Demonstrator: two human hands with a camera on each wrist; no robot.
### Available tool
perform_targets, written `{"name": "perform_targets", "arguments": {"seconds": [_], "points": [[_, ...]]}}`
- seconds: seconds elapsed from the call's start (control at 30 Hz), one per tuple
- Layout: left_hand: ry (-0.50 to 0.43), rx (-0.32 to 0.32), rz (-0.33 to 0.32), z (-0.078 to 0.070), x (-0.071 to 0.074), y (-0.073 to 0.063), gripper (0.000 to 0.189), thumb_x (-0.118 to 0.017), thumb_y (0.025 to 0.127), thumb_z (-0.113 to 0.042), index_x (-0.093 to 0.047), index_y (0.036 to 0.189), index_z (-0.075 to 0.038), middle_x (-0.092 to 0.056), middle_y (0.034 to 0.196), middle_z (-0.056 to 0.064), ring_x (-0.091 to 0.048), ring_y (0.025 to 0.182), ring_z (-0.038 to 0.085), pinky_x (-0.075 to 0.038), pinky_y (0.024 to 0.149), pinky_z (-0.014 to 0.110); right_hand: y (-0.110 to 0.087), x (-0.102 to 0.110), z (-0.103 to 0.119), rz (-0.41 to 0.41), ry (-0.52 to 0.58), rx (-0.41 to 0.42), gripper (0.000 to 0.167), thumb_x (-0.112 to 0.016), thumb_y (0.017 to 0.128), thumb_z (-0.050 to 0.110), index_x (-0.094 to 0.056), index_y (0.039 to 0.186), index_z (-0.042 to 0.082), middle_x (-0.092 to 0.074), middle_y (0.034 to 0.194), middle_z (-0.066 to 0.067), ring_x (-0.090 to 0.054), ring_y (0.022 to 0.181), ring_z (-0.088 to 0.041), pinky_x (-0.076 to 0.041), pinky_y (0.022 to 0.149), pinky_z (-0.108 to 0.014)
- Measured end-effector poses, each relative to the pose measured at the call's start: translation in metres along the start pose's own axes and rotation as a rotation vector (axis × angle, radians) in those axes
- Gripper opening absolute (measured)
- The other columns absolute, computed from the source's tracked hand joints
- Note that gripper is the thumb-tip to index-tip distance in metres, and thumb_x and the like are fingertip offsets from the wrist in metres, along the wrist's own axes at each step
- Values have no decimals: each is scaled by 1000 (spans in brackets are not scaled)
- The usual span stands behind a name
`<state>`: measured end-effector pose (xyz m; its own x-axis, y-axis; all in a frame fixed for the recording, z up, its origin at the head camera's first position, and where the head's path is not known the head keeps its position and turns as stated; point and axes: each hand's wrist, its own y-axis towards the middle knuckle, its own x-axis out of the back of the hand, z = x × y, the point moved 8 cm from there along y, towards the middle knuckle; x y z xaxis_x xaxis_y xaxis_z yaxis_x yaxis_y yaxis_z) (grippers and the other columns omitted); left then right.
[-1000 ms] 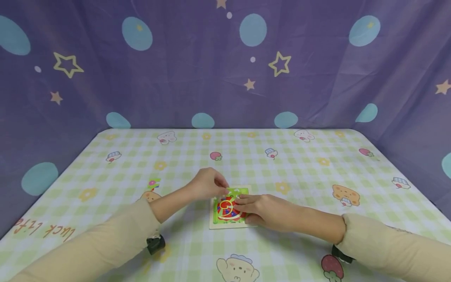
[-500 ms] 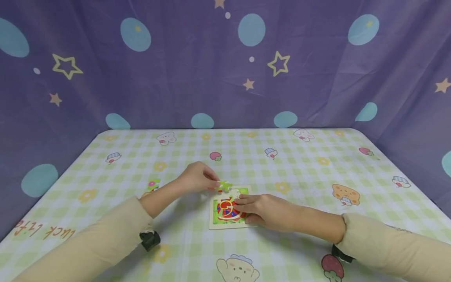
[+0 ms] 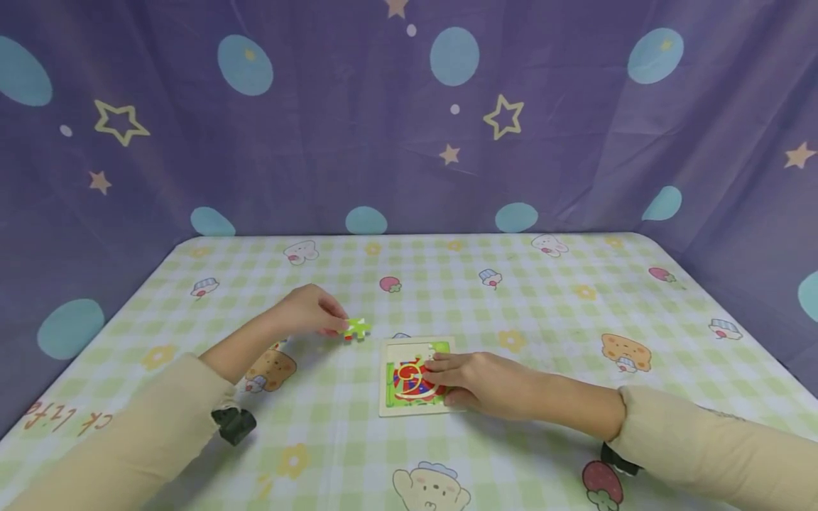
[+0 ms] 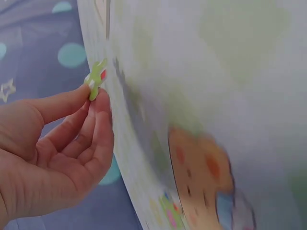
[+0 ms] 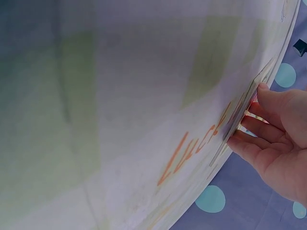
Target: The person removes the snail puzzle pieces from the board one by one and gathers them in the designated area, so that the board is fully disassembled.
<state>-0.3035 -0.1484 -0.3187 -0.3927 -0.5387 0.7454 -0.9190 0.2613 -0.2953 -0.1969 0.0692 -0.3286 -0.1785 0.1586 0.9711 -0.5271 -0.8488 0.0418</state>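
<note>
A jigsaw piece [image 3: 357, 328], green with a bit of red, is pinched between the thumb and fingers of my left hand [image 3: 307, 310]. That hand hovers over the cloth, left of and apart from the puzzle board; the left wrist view shows the piece [image 4: 97, 79] at the thumb tip. My right hand [image 3: 488, 383] rests on the right side of the square puzzle board [image 3: 383, 387], its fingers extended over the red and green picture. Bare board shows at the picture's upper left. In the right wrist view the board [image 5: 220, 152] appears nearly edge-on under the fingertips.
A second piece [image 4: 170, 211], green and pink, lies on the table near the left forearm, which mostly hides it in the head view. The checked tablecloth [image 3: 549, 454] carries printed cartoons. A purple curtain [image 3: 358, 142] hangs behind the table.
My left hand has lifted the green jigsaw piece off the board's upper part and carried it leftward, uncovering bare board. The right hand has stayed in place on the board.
</note>
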Motion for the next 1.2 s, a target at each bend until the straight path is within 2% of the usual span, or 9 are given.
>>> {"name": "perform_targets", "arguments": {"seconds": [0.1, 0.23, 0.33, 0.53, 0.77, 1.03, 1.2], "points": [[23, -1, 2, 10, 10, -3, 24, -69, 86, -21, -72, 102, -2, -75, 85, 6, -67, 76, 12, -53, 74, 29, 0, 0, 0, 1, 5, -3, 41, -64, 91, 16, -59, 131, 5, -56, 139, -10, -51, 132, -26, -48, 102, -38], [78, 22, -15, 24, 20, -6, 23, -69, 87, -21, -73, 101, -4, -74, 80, 3, -62, 72, 12, -47, 63, 26, 0, 1, 0, 4, 10, -6, 41, -64, 92, 17, -58, 131, 5, -56, 139, -10, -51, 132, -26, -48, 102, -37], [117, 24, -32, 30, 27, -8, 23, -70, 85, -20, -73, 101, -3, -75, 78, 3, -62, 68, 12, -45, 59, 26, 0, 1, 0, 6, 6, -5, 42, -64, 92, 17, -58, 131, 5, -56, 139, -10, -51, 132, -26, -48, 102, -37], [143, 3, -83, 30, 34, -12, 19, -73, 81, -15, -75, 95, -2, -73, 73, 4, -62, 65, 12, -47, 62, 24, 0, 1, 0, 5, 4, -5, 41, -64, 91, 17, -59, 131, 5, -56, 140, -10, -51, 133, -26, -48, 102, -37], [176, -16, -152, 34, 34, -12, 14, -74, 79, -12, -75, 89, -1, -73, 73, 5, -59, 59, 12, -46, 59, 24, 0, 0, 1, 2, 8, 1, 42, -64, 91, 16, -58, 131, 5, -56, 140, -10, -51, 132, -26, -48, 102, -38], [181, -17, -180, 36, 34, -13, 11, -74, 79, -12, -74, 85, -2, -71, 70, 5, -53, 53, 11, -44, 54, 25, 0, 1, 1, 4, 4, -2, 42, -64, 91, 16, -58, 131, 5, -56, 139, -10, -51, 132, -25, -48, 102, -37], [193, -16, -195, 31, 36, -12, 14, -74, 79, -14, -74, 88, -3, -72, 79, 9, -59, 64, 15, -48, 61, 28, 0, 1, 1, 2, -2, -2, 41, -64, 91, 15, -58, 131, 5, -56, 139, -10, -51, 132, -25, -48, 102, -38]]}}
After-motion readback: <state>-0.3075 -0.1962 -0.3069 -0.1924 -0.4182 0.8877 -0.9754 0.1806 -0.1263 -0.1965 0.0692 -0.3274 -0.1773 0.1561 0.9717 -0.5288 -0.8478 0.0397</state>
